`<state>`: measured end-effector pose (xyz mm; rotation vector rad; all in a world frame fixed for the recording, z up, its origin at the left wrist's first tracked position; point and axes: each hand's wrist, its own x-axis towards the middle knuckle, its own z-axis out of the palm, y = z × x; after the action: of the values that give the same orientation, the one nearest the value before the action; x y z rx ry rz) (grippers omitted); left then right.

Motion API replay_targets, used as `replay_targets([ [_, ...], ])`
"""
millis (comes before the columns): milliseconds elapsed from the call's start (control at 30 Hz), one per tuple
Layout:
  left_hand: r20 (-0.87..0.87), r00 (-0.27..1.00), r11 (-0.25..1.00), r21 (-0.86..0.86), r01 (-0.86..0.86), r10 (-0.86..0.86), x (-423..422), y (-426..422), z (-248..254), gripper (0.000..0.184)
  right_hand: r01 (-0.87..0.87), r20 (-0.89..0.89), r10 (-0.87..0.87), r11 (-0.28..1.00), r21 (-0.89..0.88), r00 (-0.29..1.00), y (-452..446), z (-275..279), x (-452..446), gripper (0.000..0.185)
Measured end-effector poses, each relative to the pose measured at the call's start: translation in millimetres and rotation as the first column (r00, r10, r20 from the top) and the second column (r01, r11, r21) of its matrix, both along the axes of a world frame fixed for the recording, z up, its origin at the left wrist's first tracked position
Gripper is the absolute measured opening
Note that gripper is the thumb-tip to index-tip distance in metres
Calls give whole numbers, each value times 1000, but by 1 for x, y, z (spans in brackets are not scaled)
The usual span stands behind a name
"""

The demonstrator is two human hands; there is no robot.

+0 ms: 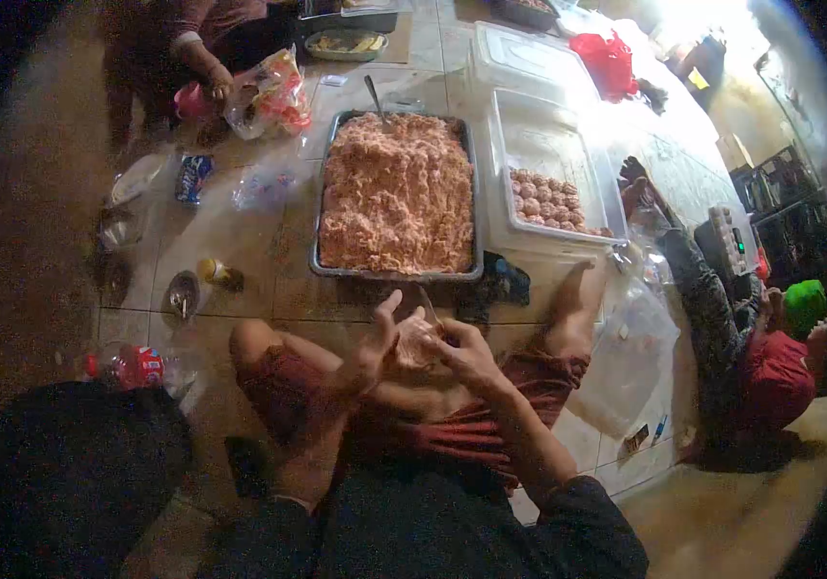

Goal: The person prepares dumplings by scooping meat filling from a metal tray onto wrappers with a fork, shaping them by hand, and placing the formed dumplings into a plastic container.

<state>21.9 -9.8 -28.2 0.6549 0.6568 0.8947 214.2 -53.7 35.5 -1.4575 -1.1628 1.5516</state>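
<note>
Hands are showing nearest on my screen, low in the middle. The left hand [373, 349] is holding its fingers apart. The right hand [469, 355] is bending in toward it, but I cannot tell how tightly it is gripping. A pink lump [415, 347] is sitting between the two, looking like meat, though blurry to me. I am worrying that it could drop if no palm is cupping under it.

Just past the hands, a dark tray [477, 222] is holding a big heap of meat mix [394, 198]. To its right, a clear box [536, 121] is holding meatballs [541, 201], bunching at its near end. I am guessing they could squash and stick if more were pressing in.

At the tray's far side, a metal handle [372, 92] is poking up and leaning left. If an arm bumped it, I am thinking bits could flick onto the floor [293, 261].

Far on the left, another person's hand [220, 85] is hanging beside a plastic bag [264, 101].
</note>
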Motion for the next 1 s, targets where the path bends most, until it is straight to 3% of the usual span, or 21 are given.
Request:
replay_targets([
  [33, 121, 988, 994, -50, 101, -95, -12, 0, 24, 78, -40, -90, 51, 991, 128, 995, -3, 12, -1, 30],
  [100, 334, 905, 937, -135, 322, -263, -35, 2, 76, 74, -17, -152, 41, 988, 155, 988, 0, 41, -3, 27],
  [133, 171, 892, 907, 13, 421, -417, -31, 9, 34, 64, -91, -71, 113, 964, 250, 991, 4, 43, -1, 26],
  [167, -11, 880, 822, 354, 447, -474, -24, 11, 30, 56, -172, 17, 177, 926, 337, 984, 8, 50, -1, 26],
  [200, -212, 902, 620, 666, 415, -376, -18, 13, 27, 49, -192, 155, 160, 958, 215, 975, 10, 67, 0, 27],
  [233, -278, 940, 391, 857, 336, -198, -11, 15, 23, 42, -190, 157, 158, 958, 214, 975, 9, 70, -1, 27],
  [267, -302, 916, 672, 624, 398, -262, -8, 5, -18, 40, -57, 158, 10, 953, 297, 987, 10, 71, -2, 26],
  [300, -301, 896, 858, 304, 414, -326, -4, 1, -23, 37, 67, 146, -131, 923, 379, 981, 12, 72, -4, 25],
  [333, -302, 900, 863, 305, 403, -314, -3, 1, -27, 37, 146, 94, -221, 854, 499, 971, 13, 58, 0, 20],
  [367, -350, 924, 846, 438, 304, -151, -1, 0, -31, 34, 134, 91, -206, 856, 499, 974, 11, 54, 4, 20],
  [400, -375, 927, 795, 568, 214, 18, 1, 2, -21, 31, 191, 62, -230, 906, 378, 971, 6, 52, 6, 18],
  [433, -406, 911, 756, 619, 214, 74, -4, 8, 1, 30, 243, 38, -260, 938, 249, 965, 0, 48, 7, 17],
  [500, -456, 868, 671, 708, 219, 199, -12, 19, 47, 27, 239, -9, -245, 935, 262, 969, -15, -7, 10, 19],
  [533, 72, 994, 866, 498, 37, -83, -11, 26, -10, 40, 205, -18, -205, 959, 194, 979, -24, -31, 11, 19],
  [600, 632, 760, 983, 179, 48, -152, -6, 18, -23, 55, 169, -30, -166, 978, 123, 986, -32, -44, 11, 19],
  [633, 205, 978, 958, 273, -84, 27, 1, 3, 15, 40, 175, -43, -171, 978, 115, 984, -35, -45, 9, 19],
  [700, -246, 932, 899, 413, -147, 266, 5, -5, 36, 26, 183, -58, -178, 977, 108, 982, -35, -39, 5, 19],
  [767, -237, 942, 907, 400, -128, 238, 3, 2, 29, 27, 147, 18, -154, 967, 209, 988, -30, -27, 4, 19],
  [900, -214, 959, 919, 383, -92, 186, -3, 13, 30, 33, 103, -18, -101, 981, 162, 995, -21, -14, 11, 21],
  [967, -395, 869, 885, 456, -96, 298, -8, 9, 55, 35, 141, -22, -140, 979, 149, 990, -18, -7, 14, 20],
  [1000, -392, 872, 885, 455, -93, 293, -12, 10, 32, 35, 146, -19, -144, 978, 149, 989, -18, -4, 16, 20],
])
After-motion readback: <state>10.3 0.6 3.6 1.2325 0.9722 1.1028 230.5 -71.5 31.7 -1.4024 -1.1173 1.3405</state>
